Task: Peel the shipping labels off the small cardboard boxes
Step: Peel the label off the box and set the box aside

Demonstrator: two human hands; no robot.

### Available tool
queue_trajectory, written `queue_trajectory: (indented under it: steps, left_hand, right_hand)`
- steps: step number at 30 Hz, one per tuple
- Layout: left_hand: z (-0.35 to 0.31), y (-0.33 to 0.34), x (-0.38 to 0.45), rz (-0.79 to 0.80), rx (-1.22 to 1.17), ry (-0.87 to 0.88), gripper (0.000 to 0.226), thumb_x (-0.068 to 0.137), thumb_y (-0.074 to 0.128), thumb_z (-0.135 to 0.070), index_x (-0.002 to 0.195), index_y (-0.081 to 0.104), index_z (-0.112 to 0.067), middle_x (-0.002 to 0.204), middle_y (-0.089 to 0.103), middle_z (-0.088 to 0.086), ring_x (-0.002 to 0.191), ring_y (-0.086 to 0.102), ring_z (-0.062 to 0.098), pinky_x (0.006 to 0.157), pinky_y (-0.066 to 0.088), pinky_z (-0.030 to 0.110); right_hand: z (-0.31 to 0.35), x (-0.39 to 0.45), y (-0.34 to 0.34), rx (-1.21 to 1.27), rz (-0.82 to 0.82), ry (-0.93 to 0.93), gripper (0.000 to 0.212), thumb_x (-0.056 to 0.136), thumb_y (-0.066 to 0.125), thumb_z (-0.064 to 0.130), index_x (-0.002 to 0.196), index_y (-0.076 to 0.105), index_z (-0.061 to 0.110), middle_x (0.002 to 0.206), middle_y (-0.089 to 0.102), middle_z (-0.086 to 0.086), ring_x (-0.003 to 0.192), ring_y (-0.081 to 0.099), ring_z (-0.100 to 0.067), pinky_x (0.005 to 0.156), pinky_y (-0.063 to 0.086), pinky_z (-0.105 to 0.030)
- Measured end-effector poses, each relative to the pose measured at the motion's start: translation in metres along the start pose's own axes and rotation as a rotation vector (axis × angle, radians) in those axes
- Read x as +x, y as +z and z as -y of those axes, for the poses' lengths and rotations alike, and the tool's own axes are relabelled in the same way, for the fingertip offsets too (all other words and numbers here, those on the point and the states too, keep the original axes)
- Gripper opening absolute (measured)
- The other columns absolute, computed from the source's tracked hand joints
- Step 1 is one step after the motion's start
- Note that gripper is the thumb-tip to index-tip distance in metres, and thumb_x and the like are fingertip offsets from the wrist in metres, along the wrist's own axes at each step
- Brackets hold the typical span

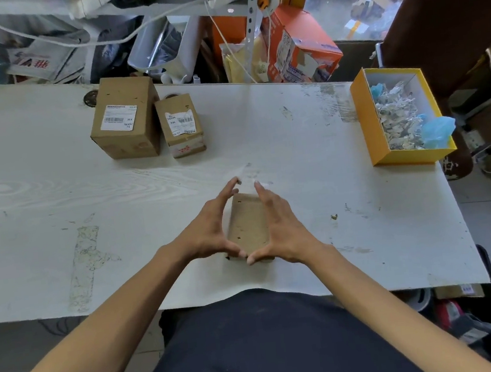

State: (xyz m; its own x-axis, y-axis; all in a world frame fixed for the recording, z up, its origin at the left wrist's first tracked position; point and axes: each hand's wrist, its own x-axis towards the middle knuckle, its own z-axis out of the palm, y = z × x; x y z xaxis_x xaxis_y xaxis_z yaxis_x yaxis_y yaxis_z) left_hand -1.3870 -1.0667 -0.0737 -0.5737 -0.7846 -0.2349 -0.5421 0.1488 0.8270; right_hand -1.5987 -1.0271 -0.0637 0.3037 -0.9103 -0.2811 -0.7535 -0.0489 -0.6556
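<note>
Fingers (226,192) of both hands straight, cupping a bare box (248,228) on the table (295,150) (thumbs meeting at its near edge); two labelled boxes (125,116) well beyond it.

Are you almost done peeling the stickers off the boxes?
Not yet. The yellow box holds crumpled peeled paper, so some peeling looks done. The left hand and right hand hold a small box with no label showing on top. Two boxes are left: the big box and the smaller box both have labels.
</note>
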Motion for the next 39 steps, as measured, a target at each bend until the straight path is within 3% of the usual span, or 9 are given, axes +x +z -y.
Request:
queue_trajectory:
  steps: [2,5,10,14,20,26,31,34,39]
  left_hand:
    - [-0.002,0.001,0.008,-0.096,-0.02,-0.038,0.141,0.046,0.095,-0.05,0.152,0.003,-0.046,0.145,0.045,-0.003,0.132,0.04,0.01,0.105,0.033,0.029]
    - [-0.003,0.001,0.027,-0.236,-0.03,-0.063,0.132,0.049,0.094,-0.047,0.151,0.01,-0.046,0.115,0.062,-0.003,0.111,0.055,0.011,0.099,0.044,0.034]
    - [-0.006,0.001,0.052,-0.368,-0.094,-0.096,0.111,0.062,0.088,-0.042,0.149,0.019,-0.045,0.079,0.064,-0.002,0.078,0.062,0.004,0.073,0.045,0.021]
    - [-0.01,0.005,0.059,-0.439,-0.124,-0.128,0.095,0.067,0.085,-0.041,0.145,0.031,-0.042,0.07,0.065,-0.005,0.071,0.063,0.005,0.067,0.046,0.022]
    - [-0.014,0.007,0.055,-0.444,-0.125,-0.167,0.085,0.071,0.083,-0.037,0.142,0.035,-0.045,0.074,0.065,-0.003,0.076,0.063,0.007,0.07,0.049,0.023]
    - [-0.024,-0.01,0.044,-0.477,0.194,-0.225,0.059,0.08,0.077,-0.039,0.132,0.05,-0.038,0.093,0.051,-0.001,0.093,0.051,0.018,0.074,0.04,0.028]
    - [-0.041,-0.045,0.038,-0.463,0.349,-0.239,0.025,0.086,0.072,-0.036,0.109,0.069,-0.027,0.115,0.053,0.004,0.115,0.045,0.023,0.089,0.047,0.039]
    - [-0.061,-0.066,0.037,-0.417,0.404,-0.24,0.014,0.088,0.07,-0.03,0.099,0.072,-0.022,0.115,0.06,0.003,0.111,0.053,0.023,0.088,0.05,0.04]
    - [-0.085,-0.084,0.033,-0.328,0.341,-0.228,0.009,0.084,0.071,-0.016,0.083,0.067,-0.025,0.101,0.072,0.005,0.091,0.066,0.022,0.079,0.058,0.042]
  right_hand:
    - [0.002,0.007,-0.002,-0.009,-0.038,0.054,0.145,0.052,0.089,0.058,0.151,-0.016,0.041,0.153,0.024,-0.002,0.135,0.028,-0.024,0.107,0.034,-0.039]
    - [0.002,0.019,-0.013,0.031,-0.112,0.116,0.133,0.06,0.088,0.05,0.153,-0.006,0.041,0.134,0.05,-0.004,0.119,0.048,-0.021,0.092,0.039,-0.031]
    - [-0.003,0.037,-0.023,0.092,-0.192,0.17,0.109,0.074,0.082,0.042,0.155,0.009,0.037,0.108,0.066,0.002,0.1,0.062,-0.017,0.089,0.047,-0.033]
    - [-0.006,0.048,-0.025,0.135,-0.234,0.186,0.096,0.08,0.078,0.037,0.155,0.018,0.033,0.094,0.071,0.008,0.092,0.065,-0.012,0.085,0.046,-0.029]
    - [-0.007,0.047,-0.024,0.088,-0.241,0.16,0.087,0.082,0.076,0.039,0.152,0.025,0.034,0.096,0.072,0.007,0.092,0.067,-0.013,0.085,0.049,-0.03]
    - [0.001,0.047,-0.042,-0.036,-0.146,0.191,0.079,0.08,0.077,0.045,0.147,0.036,0.04,0.116,0.042,0.001,0.098,0.054,-0.018,0.085,0.046,-0.028]
    - [0.017,0.055,-0.065,-0.138,-0.131,0.183,0.04,0.09,0.07,0.029,0.129,0.061,0.03,0.128,0.039,-0.004,0.108,0.051,-0.019,0.089,0.039,-0.025]
    - [0.034,0.063,-0.079,-0.17,-0.105,0.172,0.02,0.092,0.066,0.023,0.111,0.073,0.019,0.119,0.054,-0.008,0.099,0.056,-0.021,0.08,0.039,-0.025]
    - [0.072,0.066,-0.097,-0.037,-0.101,0.131,0.013,0.089,0.07,0.015,0.098,0.077,0.009,0.092,0.07,-0.003,0.082,0.059,-0.015,0.07,0.043,-0.023]
